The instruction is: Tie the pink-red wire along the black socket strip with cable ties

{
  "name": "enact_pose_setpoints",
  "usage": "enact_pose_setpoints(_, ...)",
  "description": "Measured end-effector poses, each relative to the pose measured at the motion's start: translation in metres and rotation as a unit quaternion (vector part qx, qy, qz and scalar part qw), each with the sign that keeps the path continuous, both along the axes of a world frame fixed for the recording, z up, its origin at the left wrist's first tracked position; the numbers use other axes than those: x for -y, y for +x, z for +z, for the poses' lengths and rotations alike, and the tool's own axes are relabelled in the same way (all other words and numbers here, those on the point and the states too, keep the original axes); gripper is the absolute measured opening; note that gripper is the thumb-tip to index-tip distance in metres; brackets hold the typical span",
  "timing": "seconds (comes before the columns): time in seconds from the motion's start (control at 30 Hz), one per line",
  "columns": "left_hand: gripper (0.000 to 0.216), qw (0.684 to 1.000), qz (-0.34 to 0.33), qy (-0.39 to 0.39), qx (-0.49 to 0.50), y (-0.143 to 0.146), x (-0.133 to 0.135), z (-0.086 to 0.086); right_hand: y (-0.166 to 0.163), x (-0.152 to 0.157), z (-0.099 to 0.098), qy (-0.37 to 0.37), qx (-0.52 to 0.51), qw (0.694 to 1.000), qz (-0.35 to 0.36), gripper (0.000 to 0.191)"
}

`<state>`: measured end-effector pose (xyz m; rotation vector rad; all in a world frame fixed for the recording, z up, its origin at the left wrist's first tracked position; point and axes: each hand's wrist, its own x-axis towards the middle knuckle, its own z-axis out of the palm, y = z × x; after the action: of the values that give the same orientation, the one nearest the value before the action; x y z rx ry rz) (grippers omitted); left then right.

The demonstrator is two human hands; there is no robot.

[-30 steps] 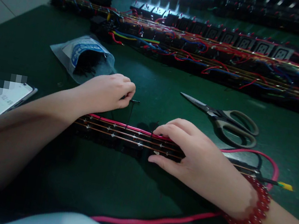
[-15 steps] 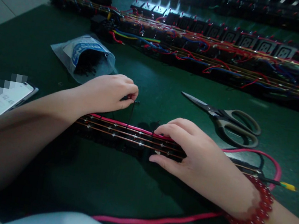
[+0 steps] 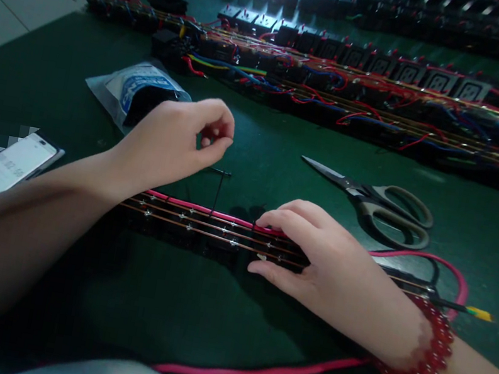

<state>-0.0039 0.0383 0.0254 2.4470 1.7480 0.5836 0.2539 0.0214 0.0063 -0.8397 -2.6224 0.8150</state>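
Observation:
A long black power strip core (image 3: 208, 231) with copper rails and solder points lies across the table. A red wire (image 3: 193, 206) runs along its far edge. My right hand (image 3: 316, 243) grips the strip, fingers on the far side by the red wire and thumb on the near side. A thin black cable tie (image 3: 218, 191) stands up from the strip, its upper part bent sideways. Above that tie is my left hand (image 3: 186, 132), thumb and forefinger tips together with nothing visible between them. Its other fingers are curled and partly hidden.
Scissors (image 3: 371, 204) lie beyond my right hand. An open plastic bag (image 3: 136, 88) sits behind my left hand, and a phone (image 3: 8, 166) lies left. Wired socket strips (image 3: 346, 69) stretch across the back. A thick red wire (image 3: 256, 373) crosses the near side.
My left hand has risen and pulled back from the upright cable tie, its wrist turning so the curled fingers show. My right hand keeps its place on the strip.

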Motion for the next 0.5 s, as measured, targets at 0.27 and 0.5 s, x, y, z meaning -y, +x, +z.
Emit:
enact_pose_setpoints(0.27,0.013,0.968,-0.225,-0.005,0.108,0.026,0.038,0.025,0.002,-0.001,0.000,-0.008,-0.014,1.000,0.013,0.031)
enact_pose_setpoints(0.5,0.010,0.977,-0.123,-0.036,0.170,0.047,0.055,0.007,0.001,-0.002,-0.002,-0.024,-0.020,0.999,0.008,0.030)
